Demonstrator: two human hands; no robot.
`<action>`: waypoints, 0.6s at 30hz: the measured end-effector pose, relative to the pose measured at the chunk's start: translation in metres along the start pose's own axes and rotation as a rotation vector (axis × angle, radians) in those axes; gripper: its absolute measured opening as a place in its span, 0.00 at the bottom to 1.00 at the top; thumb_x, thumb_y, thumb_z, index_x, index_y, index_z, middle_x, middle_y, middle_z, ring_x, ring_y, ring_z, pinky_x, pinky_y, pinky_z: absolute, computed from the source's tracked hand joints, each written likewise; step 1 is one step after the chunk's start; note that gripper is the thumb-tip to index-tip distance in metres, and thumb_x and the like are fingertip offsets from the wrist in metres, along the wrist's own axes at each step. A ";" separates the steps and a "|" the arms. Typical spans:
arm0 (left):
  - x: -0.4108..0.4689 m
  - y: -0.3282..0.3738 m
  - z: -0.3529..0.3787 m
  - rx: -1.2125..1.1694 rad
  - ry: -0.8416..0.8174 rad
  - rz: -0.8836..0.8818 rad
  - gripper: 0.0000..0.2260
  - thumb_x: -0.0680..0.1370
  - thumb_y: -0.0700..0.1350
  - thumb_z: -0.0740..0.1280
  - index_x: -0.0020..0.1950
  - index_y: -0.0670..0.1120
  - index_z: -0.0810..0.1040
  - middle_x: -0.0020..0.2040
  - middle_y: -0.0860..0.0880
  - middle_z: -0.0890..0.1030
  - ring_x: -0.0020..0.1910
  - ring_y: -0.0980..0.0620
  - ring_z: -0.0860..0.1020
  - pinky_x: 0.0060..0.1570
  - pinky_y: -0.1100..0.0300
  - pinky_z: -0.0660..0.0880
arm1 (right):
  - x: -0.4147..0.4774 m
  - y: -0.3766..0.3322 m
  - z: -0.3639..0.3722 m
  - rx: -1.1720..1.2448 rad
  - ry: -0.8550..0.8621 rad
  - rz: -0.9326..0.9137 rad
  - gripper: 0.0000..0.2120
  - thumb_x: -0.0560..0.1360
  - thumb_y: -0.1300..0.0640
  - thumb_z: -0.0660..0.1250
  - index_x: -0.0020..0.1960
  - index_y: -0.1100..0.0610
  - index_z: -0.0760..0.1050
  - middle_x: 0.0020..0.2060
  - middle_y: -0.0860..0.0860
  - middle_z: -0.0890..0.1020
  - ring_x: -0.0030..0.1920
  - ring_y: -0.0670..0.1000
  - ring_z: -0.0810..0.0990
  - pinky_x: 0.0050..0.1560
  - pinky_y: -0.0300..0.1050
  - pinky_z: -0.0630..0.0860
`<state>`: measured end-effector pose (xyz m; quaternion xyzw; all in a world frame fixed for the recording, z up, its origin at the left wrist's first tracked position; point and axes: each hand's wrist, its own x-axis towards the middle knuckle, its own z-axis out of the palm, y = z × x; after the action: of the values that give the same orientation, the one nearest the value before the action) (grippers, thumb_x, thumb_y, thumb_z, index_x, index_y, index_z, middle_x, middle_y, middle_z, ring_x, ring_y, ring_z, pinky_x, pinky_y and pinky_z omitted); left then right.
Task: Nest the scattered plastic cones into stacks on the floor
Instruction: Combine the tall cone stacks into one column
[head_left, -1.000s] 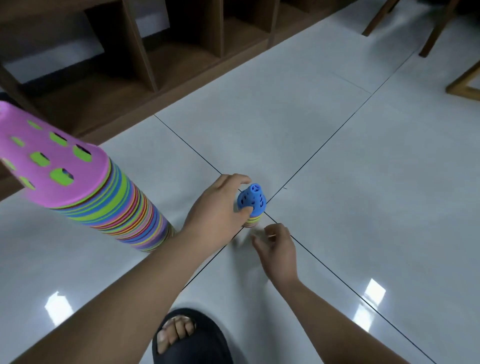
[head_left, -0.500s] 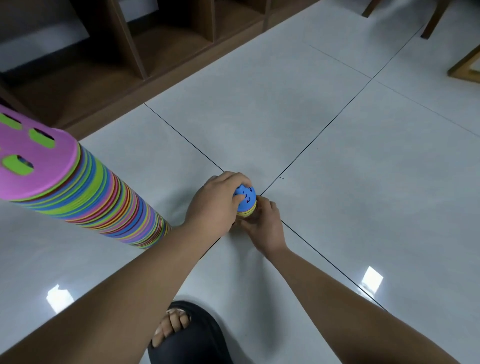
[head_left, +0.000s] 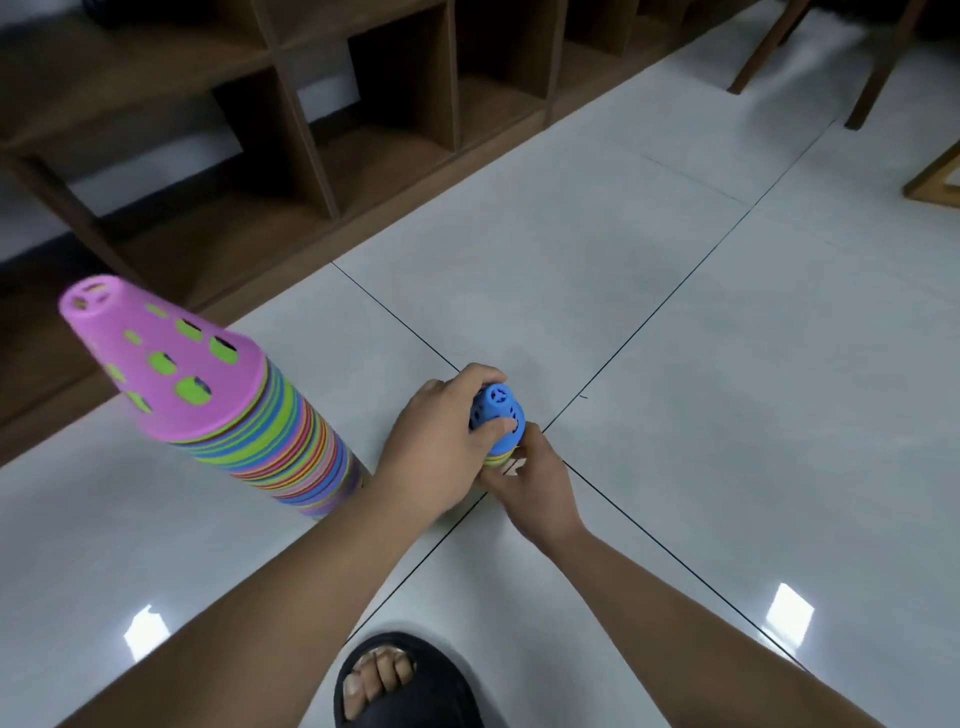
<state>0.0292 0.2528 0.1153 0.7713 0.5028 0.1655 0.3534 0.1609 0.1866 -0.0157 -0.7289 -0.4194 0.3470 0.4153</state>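
- Blue cone (head_left: 497, 415) capped a short stack (head_left: 494, 458) just right of the tall pink-topped stack (head_left: 244, 415).
- My left hand (head_left: 434, 452) curled round it, probably seating it.
- My right hand (head_left: 537, 486) pinched the short stack's base to steady it.

The tiled floor (head_left: 675, 338) carried a tall pink-topped cone stack (head_left: 260, 431), a short blue-topped stack (head_left: 498, 415) right of it, a black slipper (head_left: 457, 693) before it and a wooden shelf unit (head_left: 306, 171) behind it.

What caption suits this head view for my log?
Left hand and right hand hold a short blue-topped cone stack beside a tall pink-topped stack on the floor.
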 end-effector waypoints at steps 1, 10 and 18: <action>-0.004 0.011 -0.013 0.005 0.021 0.029 0.18 0.80 0.52 0.74 0.69 0.62 0.76 0.51 0.59 0.76 0.57 0.55 0.76 0.57 0.60 0.75 | -0.001 -0.016 -0.006 0.014 -0.006 -0.018 0.21 0.70 0.47 0.78 0.60 0.43 0.76 0.52 0.40 0.84 0.53 0.41 0.81 0.49 0.40 0.77; -0.053 0.119 -0.160 0.145 0.287 0.341 0.16 0.81 0.52 0.74 0.67 0.59 0.76 0.47 0.66 0.71 0.57 0.58 0.71 0.51 0.64 0.71 | -0.014 -0.201 -0.052 0.029 0.005 -0.335 0.20 0.70 0.45 0.81 0.56 0.43 0.75 0.48 0.38 0.84 0.51 0.40 0.80 0.45 0.30 0.72; -0.123 0.168 -0.274 0.189 0.531 0.378 0.18 0.81 0.55 0.72 0.70 0.62 0.73 0.50 0.70 0.69 0.58 0.58 0.73 0.54 0.65 0.73 | -0.057 -0.349 -0.067 0.012 -0.071 -0.577 0.20 0.71 0.42 0.80 0.58 0.42 0.76 0.48 0.38 0.84 0.51 0.38 0.81 0.45 0.29 0.73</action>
<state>-0.0814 0.2055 0.4375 0.8101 0.4386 0.3760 0.1001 0.0822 0.2199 0.3341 -0.5643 -0.6216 0.2423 0.4863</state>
